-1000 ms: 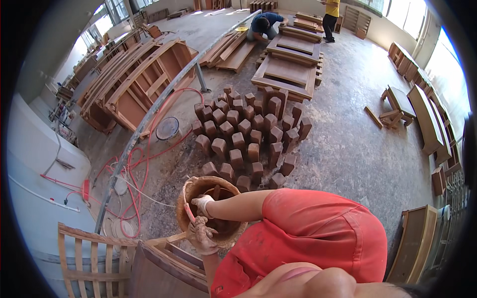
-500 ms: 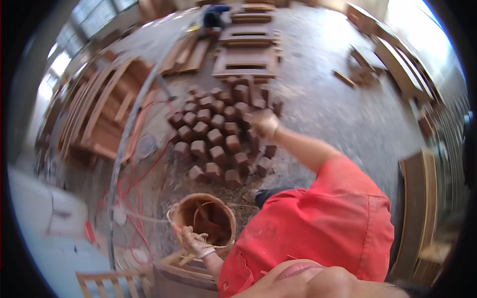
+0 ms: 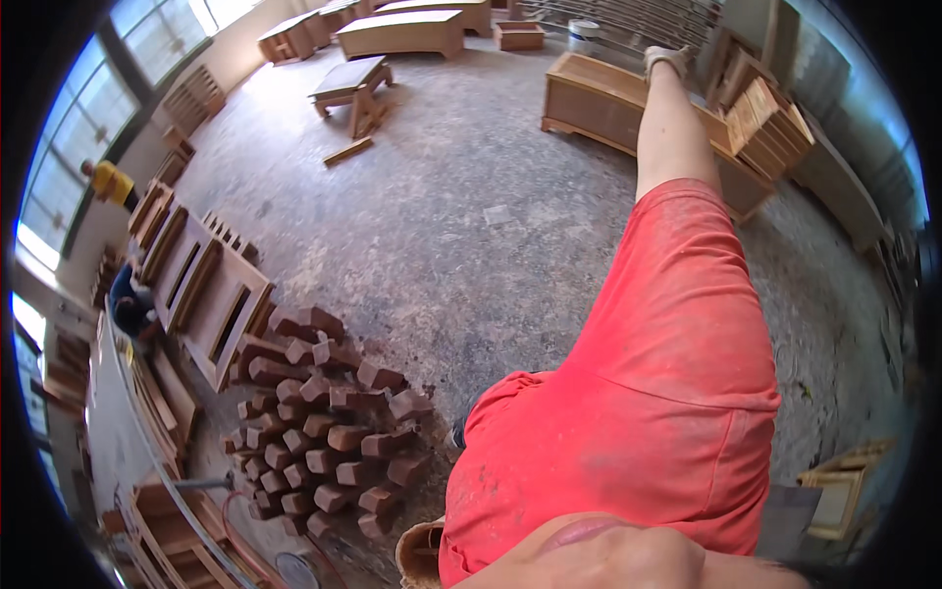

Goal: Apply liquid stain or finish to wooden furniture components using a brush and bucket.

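My right arm stretches out to the far right. My right hand [image 3: 667, 63], in a pale, stained glove, appears small at its end. Its fingers look spread, and I see nothing in them. In the picture it lies above a long wooden cabinet [image 3: 594, 90]; I cannot tell whether it touches anything. My left hand is out of view. At the lower edge, beside my red shirt, part of a bucket [image 3: 404, 555] with a brown inside shows. A cluster of dark brown wooden blocks [image 3: 319, 456] stands on the floor to the left.
Wooden panels [image 3: 211, 294] lie stacked at the left, near a person in dark clothes [image 3: 130, 299] and another in yellow [image 3: 111, 184]. A low wooden table [image 3: 351, 79] stands far off. Slatted wooden pieces [image 3: 770, 128] lean at the right. A hose [image 3: 240, 515] runs lower left.
My view has swung to the right. My right hand has left the wooden blocks and now reaches far right. My left hand, earlier at the bucket's rim, has gone out of view.
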Demonstrator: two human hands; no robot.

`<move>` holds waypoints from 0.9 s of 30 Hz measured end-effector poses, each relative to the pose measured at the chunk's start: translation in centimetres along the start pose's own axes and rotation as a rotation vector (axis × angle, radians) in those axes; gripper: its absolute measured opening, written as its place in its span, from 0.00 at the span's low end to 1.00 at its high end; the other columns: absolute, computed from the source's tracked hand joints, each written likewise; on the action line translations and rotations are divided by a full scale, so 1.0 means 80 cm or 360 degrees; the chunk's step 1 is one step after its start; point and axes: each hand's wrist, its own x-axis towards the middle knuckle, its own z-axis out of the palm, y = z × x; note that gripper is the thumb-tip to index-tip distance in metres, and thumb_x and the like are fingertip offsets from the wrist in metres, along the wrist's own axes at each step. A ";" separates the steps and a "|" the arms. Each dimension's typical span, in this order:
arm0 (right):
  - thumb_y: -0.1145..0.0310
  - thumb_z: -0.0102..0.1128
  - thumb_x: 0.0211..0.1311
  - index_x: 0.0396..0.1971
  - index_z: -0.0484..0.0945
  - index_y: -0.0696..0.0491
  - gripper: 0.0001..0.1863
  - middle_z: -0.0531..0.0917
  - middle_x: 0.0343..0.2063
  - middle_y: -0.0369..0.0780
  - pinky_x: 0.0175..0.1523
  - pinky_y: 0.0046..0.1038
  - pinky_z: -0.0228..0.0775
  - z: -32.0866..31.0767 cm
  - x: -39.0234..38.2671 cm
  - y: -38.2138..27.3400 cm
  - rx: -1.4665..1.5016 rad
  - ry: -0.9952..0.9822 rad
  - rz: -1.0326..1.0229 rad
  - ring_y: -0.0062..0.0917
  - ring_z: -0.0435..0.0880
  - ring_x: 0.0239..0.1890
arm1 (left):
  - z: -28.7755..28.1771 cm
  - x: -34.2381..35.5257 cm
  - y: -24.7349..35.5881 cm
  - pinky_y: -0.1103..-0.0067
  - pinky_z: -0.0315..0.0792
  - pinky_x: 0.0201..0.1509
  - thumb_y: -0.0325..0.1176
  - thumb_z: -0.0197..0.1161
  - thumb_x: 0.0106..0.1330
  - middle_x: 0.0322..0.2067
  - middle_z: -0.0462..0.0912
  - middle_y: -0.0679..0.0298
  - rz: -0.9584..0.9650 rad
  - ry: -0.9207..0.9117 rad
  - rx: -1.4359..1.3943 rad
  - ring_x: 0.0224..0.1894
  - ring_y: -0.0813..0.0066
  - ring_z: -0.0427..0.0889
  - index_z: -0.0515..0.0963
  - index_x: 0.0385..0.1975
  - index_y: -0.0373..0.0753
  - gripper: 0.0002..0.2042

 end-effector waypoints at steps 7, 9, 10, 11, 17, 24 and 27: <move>0.25 0.61 0.35 0.63 0.59 0.44 0.56 0.54 0.69 0.41 0.70 0.39 0.43 -0.098 -0.018 0.006 0.0470 -0.0514 0.0127 0.33 0.47 0.71 | -0.029 -0.012 0.050 0.82 0.60 0.31 0.47 0.57 0.58 0.40 0.77 0.69 0.0573 -0.0092 0.0250 0.28 0.78 0.63 0.73 0.49 0.51 0.19; 0.36 0.55 0.49 0.63 0.60 0.46 0.44 0.59 0.67 0.42 0.68 0.43 0.49 -0.183 -0.162 0.095 -0.1609 -0.0179 -0.1075 0.37 0.53 0.70 | -0.064 -0.045 0.073 0.83 0.60 0.32 0.48 0.58 0.58 0.41 0.77 0.69 0.0755 0.0034 0.0278 0.29 0.78 0.64 0.73 0.48 0.52 0.19; 0.46 0.52 0.52 0.59 0.66 0.48 0.35 0.70 0.59 0.44 0.64 0.46 0.57 -0.163 -0.088 0.138 -0.2120 -0.0216 -0.1275 0.40 0.68 0.62 | -0.068 -0.068 0.083 0.81 0.62 0.34 0.49 0.58 0.57 0.40 0.76 0.70 0.0185 0.0331 -0.0039 0.29 0.75 0.64 0.73 0.47 0.52 0.19; 0.49 0.53 0.52 0.54 0.71 0.48 0.30 0.74 0.52 0.45 0.56 0.40 0.66 -0.164 -0.072 0.146 -0.2091 -0.0451 -0.1093 0.38 0.74 0.51 | 0.046 -0.140 0.145 0.79 0.63 0.36 0.49 0.59 0.56 0.39 0.76 0.70 -0.0441 0.0578 -0.0435 0.30 0.73 0.64 0.73 0.47 0.53 0.19; 0.65 0.55 0.54 0.33 0.75 0.47 0.07 0.71 0.20 0.36 0.21 0.28 0.57 -0.321 -0.169 0.453 -0.1762 -0.2789 0.2128 0.26 0.65 0.16 | 0.006 -0.092 0.087 0.83 0.66 0.26 0.46 0.63 0.56 0.28 0.72 0.79 -0.0467 0.0621 -0.0451 0.20 0.87 0.63 0.74 0.30 0.55 0.08; 0.64 0.58 0.54 0.57 0.73 0.52 0.27 0.83 0.43 0.36 0.41 0.25 0.72 -0.608 -0.682 0.535 -0.3033 -0.4528 -0.0056 0.24 0.79 0.36 | 0.016 -0.167 0.123 0.84 0.65 0.16 0.37 0.61 0.59 0.15 0.72 0.77 -0.0233 0.0626 -0.0848 0.11 0.89 0.60 0.78 0.38 0.47 0.08; 0.61 0.54 0.60 0.52 0.76 0.52 0.20 0.81 0.37 0.34 0.40 0.23 0.70 -0.738 -0.804 0.492 -0.1789 -0.5704 0.0595 0.22 0.76 0.34 | 0.011 -0.188 0.123 0.84 0.66 0.15 0.37 0.61 0.59 0.13 0.70 0.76 -0.0054 0.0682 -0.0811 0.10 0.88 0.58 0.78 0.38 0.45 0.09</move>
